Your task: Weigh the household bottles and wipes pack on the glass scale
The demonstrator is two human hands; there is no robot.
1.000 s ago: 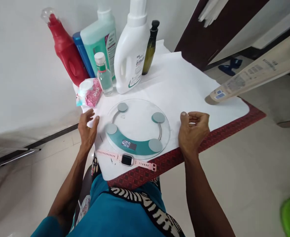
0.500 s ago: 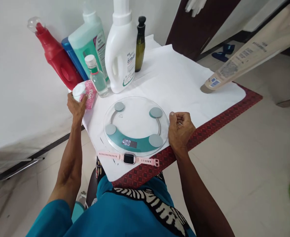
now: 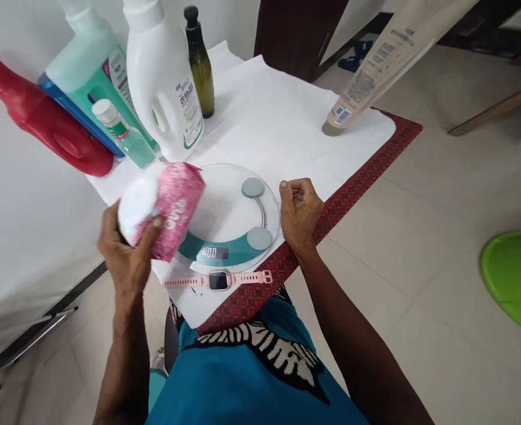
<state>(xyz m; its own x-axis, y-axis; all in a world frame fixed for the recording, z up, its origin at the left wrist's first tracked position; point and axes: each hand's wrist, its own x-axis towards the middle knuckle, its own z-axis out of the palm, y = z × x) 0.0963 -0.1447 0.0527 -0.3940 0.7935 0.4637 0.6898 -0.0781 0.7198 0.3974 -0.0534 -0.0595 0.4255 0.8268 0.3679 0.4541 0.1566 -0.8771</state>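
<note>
My left hand (image 3: 130,248) is wrapped round a pink box (image 3: 178,206) with white lettering and a white, round-ended container (image 3: 139,203) beside it. Both are off the table, tilted over the left part of a round glass bathroom scale (image 3: 218,254), whose digits are lit. My right hand (image 3: 302,206) is loosely curled on the table near the scale's right rim, thumb against the fingers, with nothing seen in it. In front of the scale lies a pink-strapped smartwatch (image 3: 218,281).
Along the wall stand a red bottle (image 3: 52,124), a blue bottle (image 3: 81,112), a green jug (image 3: 92,71), a small clear bottle (image 3: 127,139), a white detergent jug (image 3: 154,77) and an olive bottle (image 3: 202,71). A beige tube (image 3: 367,77) stands at the right edge of the white-covered table (image 3: 264,118).
My left hand has lifted the pink box and white container from beside the bottles and brought them toward me, over the scale. My right hand stays curled by the scale. The view has shifted.
</note>
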